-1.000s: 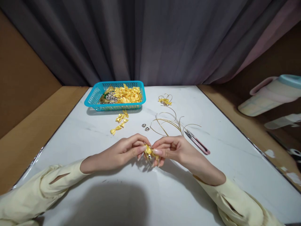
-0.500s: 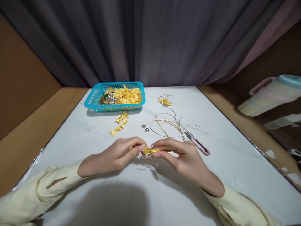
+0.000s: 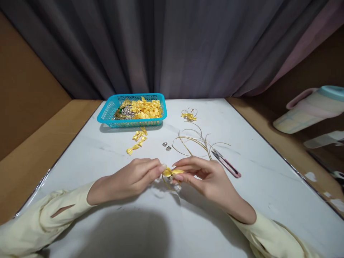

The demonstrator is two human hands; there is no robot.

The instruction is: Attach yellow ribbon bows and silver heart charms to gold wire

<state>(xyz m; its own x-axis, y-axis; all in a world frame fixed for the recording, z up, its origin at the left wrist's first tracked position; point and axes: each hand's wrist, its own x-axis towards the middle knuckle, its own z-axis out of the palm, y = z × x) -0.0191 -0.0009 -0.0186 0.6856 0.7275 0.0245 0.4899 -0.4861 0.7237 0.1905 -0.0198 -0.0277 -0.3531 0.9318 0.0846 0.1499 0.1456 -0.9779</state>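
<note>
In the head view, the left hand (image 3: 130,179) has its thumb and forefinger pinched on the left end of a yellow ribbon bow (image 3: 168,172), held just above the near part of the white marbled table (image 3: 242,136). The right hand (image 3: 208,175) grips the bow's right end between thumb and fingers. A thin gold cord (image 3: 166,183) hangs below it in a loop. Farther off lie loose yellow bows (image 3: 136,144) to the left, two silver bells (image 3: 166,146) in the middle, and curled gold cords (image 3: 197,140) to the right, with thread snips (image 3: 227,164) just beside them. At the far left, a blue plastic basket (image 3: 131,124) holds more yellow bows (image 3: 146,108).
</note>
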